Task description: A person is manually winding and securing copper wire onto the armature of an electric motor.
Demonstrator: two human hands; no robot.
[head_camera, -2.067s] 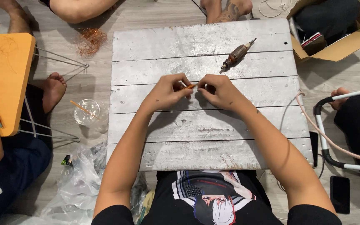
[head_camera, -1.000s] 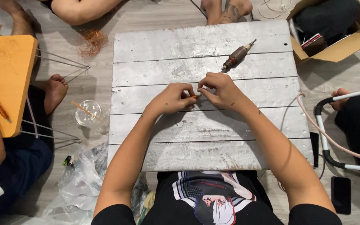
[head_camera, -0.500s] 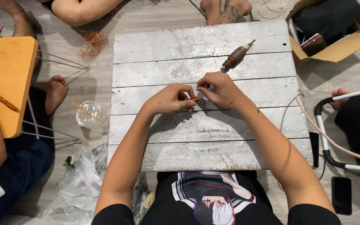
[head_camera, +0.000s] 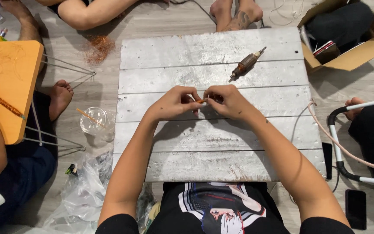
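Your left hand [head_camera: 174,103] and right hand [head_camera: 224,100] both pinch a small copper-coloured piece [head_camera: 201,101] closed-fingered above the table [head_camera: 213,143].

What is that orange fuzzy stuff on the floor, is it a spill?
It looks like one: a loose reddish, coppery pile lies scattered on the bare floor beyond the white board, not in any container.

- I see my left hand [head_camera: 174,103] and right hand [head_camera: 226,100] pinching a small orange piece [head_camera: 201,101] together.
- They hover above a grey plank board [head_camera: 215,125].
- A motor armature [head_camera: 246,64] lies beyond.
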